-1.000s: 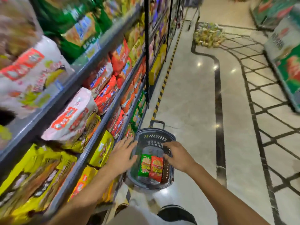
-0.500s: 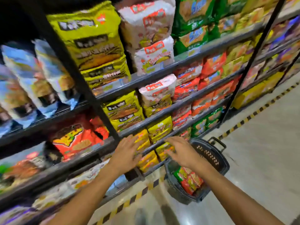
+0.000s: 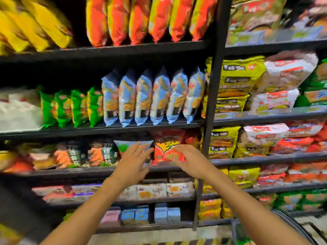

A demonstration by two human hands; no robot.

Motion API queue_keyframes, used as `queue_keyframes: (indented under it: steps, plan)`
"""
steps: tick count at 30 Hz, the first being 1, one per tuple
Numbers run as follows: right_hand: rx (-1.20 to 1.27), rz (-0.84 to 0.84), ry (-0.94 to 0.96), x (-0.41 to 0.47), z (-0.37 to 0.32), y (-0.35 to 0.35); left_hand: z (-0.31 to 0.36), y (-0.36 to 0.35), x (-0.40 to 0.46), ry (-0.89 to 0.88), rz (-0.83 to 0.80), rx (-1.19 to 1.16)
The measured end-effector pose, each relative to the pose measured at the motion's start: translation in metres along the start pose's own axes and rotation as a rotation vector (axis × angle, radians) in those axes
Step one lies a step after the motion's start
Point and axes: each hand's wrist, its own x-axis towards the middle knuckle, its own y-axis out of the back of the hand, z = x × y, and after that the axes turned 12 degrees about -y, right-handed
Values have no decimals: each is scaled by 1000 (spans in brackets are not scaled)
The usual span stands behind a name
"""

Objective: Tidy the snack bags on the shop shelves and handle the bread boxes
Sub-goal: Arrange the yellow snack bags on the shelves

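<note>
Red snack bag (image 3: 167, 147) standing upright at the front edge of the third shelf (image 3: 106, 169), close to the black upright post (image 3: 210, 103) on its right. Right hand (image 3: 188, 160) laid over the bag's lower right corner, fingers (image 3: 178, 150) stretched out flat and released; blur too heavy to tell whether actually touching. Left hand (image 3: 131, 162) spread open just left of the red bag, fingers (image 3: 141, 150) straight and apart, grasping nothing, reaching across a blue-and-green bag (image 3: 123, 145) next door on the same shelf. Pale blue bags (image 3: 152, 98) lined upright along the shelf above, green bags (image 3: 70, 108) beside them to the left. Orange-red bags (image 3: 146, 18) ranked across the top shelf. Small blue boxes (image 3: 150, 214) sitting low on the bottom shelf. Yellow packs (image 3: 237, 82) stacked beyond the post. Dark basket rim (image 3: 290, 220) peeking in at bottom right, behind the right forearm.
</note>
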Motion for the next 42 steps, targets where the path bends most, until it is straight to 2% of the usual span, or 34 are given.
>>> queue_keyframes:
  steps: [8,16,22,28,31,35,42]
  plan:
    - [-30,30,176,61,-184,11,-136,96,-109,110,59,202]
    - [-19,160,278,109,-287,52,-219,179,-144,166,204,325]
    - [-24,267,393,159,-328,92,-274,221,-126,187,253,379]
    - [100,393,494,210,-362,130,-317,282,-89,226,307,479]
    - [140,398,510,240,-378,144,-336,308,-70,247,326,509]
    - [156,415,499,270,-394,157,-366,321,-53,252,357,518]
    - [164,371,382,316,-419,153,-431,298,-38,168,448,509]
